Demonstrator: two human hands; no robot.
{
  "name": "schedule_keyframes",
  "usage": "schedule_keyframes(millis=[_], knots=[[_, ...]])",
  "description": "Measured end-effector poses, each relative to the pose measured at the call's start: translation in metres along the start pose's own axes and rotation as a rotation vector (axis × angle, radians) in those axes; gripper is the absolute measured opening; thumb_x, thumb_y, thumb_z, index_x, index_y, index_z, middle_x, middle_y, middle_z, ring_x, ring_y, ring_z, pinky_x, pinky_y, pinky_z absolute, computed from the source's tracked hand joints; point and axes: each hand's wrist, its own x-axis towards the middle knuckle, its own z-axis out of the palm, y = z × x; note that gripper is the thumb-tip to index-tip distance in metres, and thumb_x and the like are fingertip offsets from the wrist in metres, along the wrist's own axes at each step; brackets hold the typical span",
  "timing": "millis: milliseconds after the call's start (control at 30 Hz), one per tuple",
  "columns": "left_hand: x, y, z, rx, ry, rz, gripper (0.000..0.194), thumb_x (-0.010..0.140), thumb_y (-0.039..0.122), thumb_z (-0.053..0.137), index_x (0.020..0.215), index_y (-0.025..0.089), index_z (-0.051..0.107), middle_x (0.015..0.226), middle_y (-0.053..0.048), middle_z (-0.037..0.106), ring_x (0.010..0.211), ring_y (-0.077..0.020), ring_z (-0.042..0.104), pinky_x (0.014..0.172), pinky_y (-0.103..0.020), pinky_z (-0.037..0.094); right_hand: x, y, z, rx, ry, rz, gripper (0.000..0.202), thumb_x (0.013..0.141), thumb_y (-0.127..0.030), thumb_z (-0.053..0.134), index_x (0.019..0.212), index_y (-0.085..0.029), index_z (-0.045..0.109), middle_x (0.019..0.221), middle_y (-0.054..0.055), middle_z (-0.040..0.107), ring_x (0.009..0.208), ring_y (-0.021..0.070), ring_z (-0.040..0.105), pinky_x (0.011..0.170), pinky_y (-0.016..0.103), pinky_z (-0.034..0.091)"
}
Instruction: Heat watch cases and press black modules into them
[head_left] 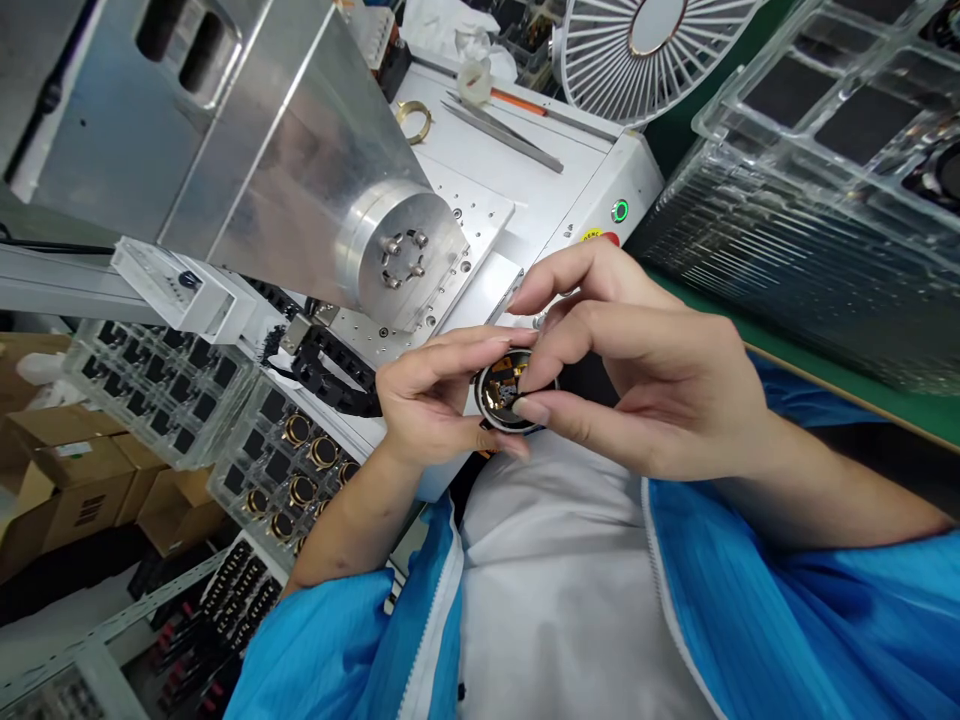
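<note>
Near the middle of the head view, a small round black case with gold-coloured flex parts inside is held in front of the grey shirt. My left hand grips it by the rim, thumb below and fingers above. The thumb and index finger of my right hand are pinched together at the inside of the case, on its right side. Whatever lies between those fingertips is too small to make out. A dark strap or band seems to extend behind my right fingers.
A metal machine stands at the upper left. Tweezers and a brass ring lie on its white top, near a fan. Stacked clear trays rise at the right; trays of round parts sit lower left.
</note>
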Motion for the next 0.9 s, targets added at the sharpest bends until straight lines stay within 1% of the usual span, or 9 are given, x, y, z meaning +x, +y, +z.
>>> schedule_keyframes(millis=[67,133,233,300,367,500,600,700,900], knots=[[0.0001,-0.0007,-0.0005,-0.006,-0.002,-0.023,0.089,0.035,0.041,0.108,0.12,0.042,0.081,0.115,-0.003,0.085,0.105,-0.0327,0.082,0.093,-0.05,0.07,0.0001,0.0009,0.0005,0.032,0.011,0.03,0.007,0.091,-0.027,0.082,0.088,-0.025,0.076,0.12,0.009,0.066,0.118,0.0282,0.064,0.101,0.046,0.057],[-0.0003,-0.001,-0.0004,-0.027,-0.018,-0.013,0.093,0.032,0.039,0.108,0.121,0.04,0.081,0.117,-0.004,0.085,0.106,-0.0334,0.082,0.093,-0.049,0.07,0.0,0.002,0.0006,0.061,0.019,0.052,0.007,0.091,-0.027,0.083,0.087,-0.025,0.076,0.119,0.009,0.066,0.118,0.0286,0.064,0.102,0.047,0.057],[-0.0015,-0.0016,0.0,-0.066,-0.047,0.016,0.092,0.039,0.036,0.108,0.127,0.035,0.079,0.123,-0.007,0.083,0.112,-0.0356,0.08,0.097,-0.049,0.069,-0.0005,0.0037,0.0002,0.092,0.021,0.082,0.008,0.089,-0.026,0.084,0.087,-0.024,0.077,0.118,0.009,0.066,0.118,0.0285,0.064,0.103,0.047,0.057],[-0.0018,-0.0025,-0.0007,-0.058,-0.063,0.018,0.091,0.042,0.04,0.107,0.128,0.036,0.078,0.124,-0.007,0.083,0.113,-0.0369,0.08,0.098,-0.051,0.069,-0.0006,0.0044,0.0,0.103,0.023,0.102,0.007,0.089,-0.026,0.084,0.087,-0.024,0.077,0.118,0.01,0.067,0.117,0.0283,0.064,0.103,0.047,0.057],[-0.0015,-0.0037,-0.0021,-0.024,-0.093,0.05,0.093,0.042,0.043,0.107,0.131,0.038,0.076,0.125,-0.006,0.083,0.113,-0.037,0.08,0.097,-0.052,0.07,-0.0005,0.005,0.0002,0.114,0.032,0.105,0.009,0.088,-0.028,0.086,0.087,-0.024,0.078,0.117,0.01,0.068,0.116,0.0283,0.065,0.102,0.047,0.057],[0.0004,-0.0047,-0.004,0.024,-0.132,0.126,0.093,0.05,0.042,0.105,0.136,0.034,0.073,0.129,-0.007,0.081,0.114,-0.0363,0.08,0.096,-0.051,0.071,0.0002,0.0059,0.0012,0.128,0.046,0.087,0.014,0.086,-0.032,0.088,0.086,-0.023,0.078,0.113,0.009,0.069,0.113,0.0279,0.067,0.099,0.045,0.059],[0.0015,-0.003,-0.0032,0.035,-0.131,0.153,0.089,0.054,0.039,0.104,0.137,0.03,0.073,0.13,-0.008,0.08,0.114,-0.0354,0.08,0.097,-0.05,0.072,0.0001,0.0065,0.0018,0.117,0.046,0.081,0.013,0.086,-0.029,0.087,0.085,-0.022,0.076,0.113,0.009,0.069,0.113,0.0268,0.067,0.099,0.044,0.059],[0.0017,-0.001,-0.0019,0.037,-0.122,0.159,0.087,0.055,0.038,0.104,0.136,0.028,0.073,0.13,-0.009,0.081,0.114,-0.0347,0.08,0.095,-0.049,0.072,-0.0002,0.007,0.0024,0.11,0.051,0.069,0.015,0.085,-0.025,0.088,0.083,-0.023,0.074,0.112,0.008,0.069,0.113,0.026,0.066,0.099,0.043,0.058],[0.0001,0.0,-0.0017,0.075,-0.118,0.141,0.085,0.058,0.042,0.102,0.137,0.031,0.072,0.128,-0.009,0.081,0.115,-0.0348,0.08,0.09,-0.049,0.073,0.002,0.0061,0.0028,0.167,0.061,0.107,0.017,0.085,-0.025,0.088,0.081,-0.022,0.072,0.105,0.008,0.07,0.114,0.026,0.066,0.1,0.042,0.057]])
